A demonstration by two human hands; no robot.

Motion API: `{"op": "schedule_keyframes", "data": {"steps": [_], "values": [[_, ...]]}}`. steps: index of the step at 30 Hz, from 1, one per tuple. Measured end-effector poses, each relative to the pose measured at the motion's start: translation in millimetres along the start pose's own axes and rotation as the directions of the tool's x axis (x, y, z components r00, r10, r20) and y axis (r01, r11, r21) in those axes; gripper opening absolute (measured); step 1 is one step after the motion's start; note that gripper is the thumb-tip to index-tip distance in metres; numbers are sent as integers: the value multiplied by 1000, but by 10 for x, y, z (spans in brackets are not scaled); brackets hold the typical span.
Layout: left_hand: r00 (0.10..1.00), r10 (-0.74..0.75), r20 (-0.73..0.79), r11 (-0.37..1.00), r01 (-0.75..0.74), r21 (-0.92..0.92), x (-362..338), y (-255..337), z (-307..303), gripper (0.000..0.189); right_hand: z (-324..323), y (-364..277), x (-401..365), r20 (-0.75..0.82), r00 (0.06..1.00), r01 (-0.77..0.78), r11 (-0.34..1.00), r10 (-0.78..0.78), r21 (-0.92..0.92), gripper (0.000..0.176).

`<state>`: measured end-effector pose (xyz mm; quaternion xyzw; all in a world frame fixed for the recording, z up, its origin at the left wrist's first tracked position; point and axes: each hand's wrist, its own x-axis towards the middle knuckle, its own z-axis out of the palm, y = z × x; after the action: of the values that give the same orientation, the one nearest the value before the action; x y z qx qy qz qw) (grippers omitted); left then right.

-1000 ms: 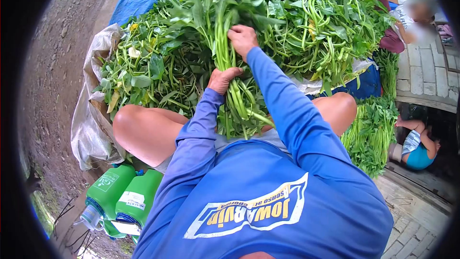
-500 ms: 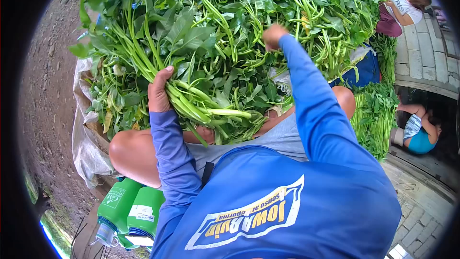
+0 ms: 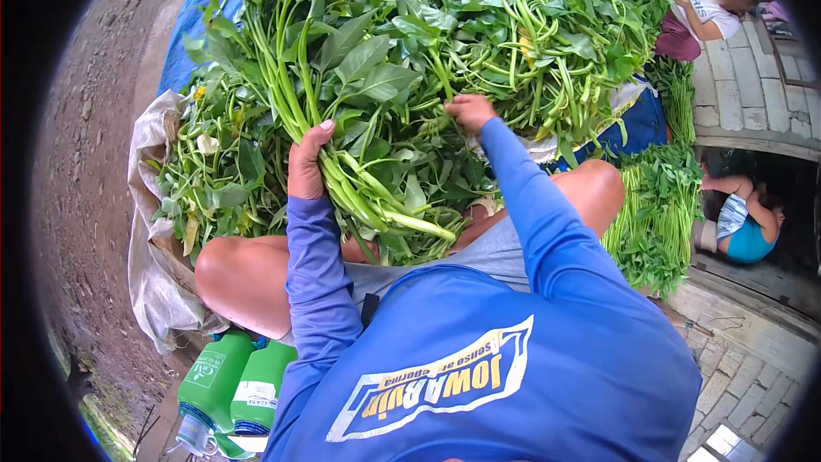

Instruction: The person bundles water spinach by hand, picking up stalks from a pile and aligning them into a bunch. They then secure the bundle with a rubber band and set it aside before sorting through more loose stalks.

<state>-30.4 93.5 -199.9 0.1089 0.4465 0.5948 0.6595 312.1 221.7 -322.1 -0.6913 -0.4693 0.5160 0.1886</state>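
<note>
Right hand (image 3: 469,111) off bundle (image 3: 359,180), now down in greens pile (image 3: 530,26).

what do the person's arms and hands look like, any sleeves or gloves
Both arms are covered by long blue sleeves, left sleeve and right sleeve, reaching the wrists. The left hand and right hand are bare: no gloves, watch or ring show. The shirt bears a white-and-yellow print.

left hand (image 3: 306,162) grips bunch of leafy stems (image 3: 342,154) | right hand (image 3: 469,111) reaches into greens pile (image 3: 513,17)
</note>
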Motion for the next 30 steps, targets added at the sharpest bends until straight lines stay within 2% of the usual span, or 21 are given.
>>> {"op": "schedule_keyframes", "data": {"steps": [3, 6, 8, 10, 12, 15, 16, 17, 20, 21, 22, 24, 26, 28, 30], "values": [[999, -17, 32, 1000, 18, -25, -86, 51, 23, 24, -451, -842, -593, 86, 984, 120, 932, -158, 341, 33], [993, -39, 114, 998, 43, -39, -60, 4, 21, 32, -912, -1306, -1016, 212, 929, 72, 710, -303, 700, 36], [986, -73, 147, 996, 80, -42, -52, -22, 34, 32, -1139, -1491, -1213, 288, 920, -54, 645, -264, 763, 45], [985, -64, 157, 996, 72, -43, -92, -33, 108, 33, -1328, -1563, -1430, 332, 886, -83, 594, -323, 800, 45], [986, -52, 157, 995, 64, -72, -13, -171, 116, 34, -1466, -1598, -1658, 287, 870, -16, 558, -401, 829, 46], [985, -157, 68, 987, 155, 40, -161, -160, 443, 36, -1474, -1729, -2080, 95, 891, 235, 630, -444, 741, 44], [985, -163, 52, 986, 165, -31, -276, -124, 670, 33, -1446, -1790, -2198, 3, 895, 324, 655, -446, 682, 43], [985, -153, 82, 985, 159, -63, -117, -304, 588, 33, -1412, -1837, -2266, -39, 866, 404, 653, -498, 640, 37], [976, -179, 127, 969, 197, -150, 137, -758, 506, 32, -1169, -2101, -2436, -197, 830, 558, 788, -522, 259, 34], [973, -174, 154, 959, 203, -197, 164, -874, 491, 30, -1038, -2162, -2449, -230, 813, 577, 793, -535, 197, 33], [974, -162, 157, 951, 197, -237, 272, -1079, 399, 29, -894, -2177, -2406, -207, 809, 586, 786, -550, 198, 34], [987, -127, 99, 972, 143, -185, 341, -1300, 314, 29, -605, -2226, -2325, -168, 795, 607, 770, -583, 199, 35], [990, -129, 57, 981, 136, -136, 267, -1313, 349, 28, -231, -2099, -2199, -59, 849, 520, 813, -524, 262, 31], [990, -131, 44, 962, 138, -236, 170, -1229, 449, 31, 171, -1509, -1761, 197, 923, 285, 931, -331, 227, 28], [975, -148, 164, 958, 183, -222, 197, -1277, 298, 31, 463, -1005, -1626, 247, 943, 187, 970, -222, 156, 23]]}}
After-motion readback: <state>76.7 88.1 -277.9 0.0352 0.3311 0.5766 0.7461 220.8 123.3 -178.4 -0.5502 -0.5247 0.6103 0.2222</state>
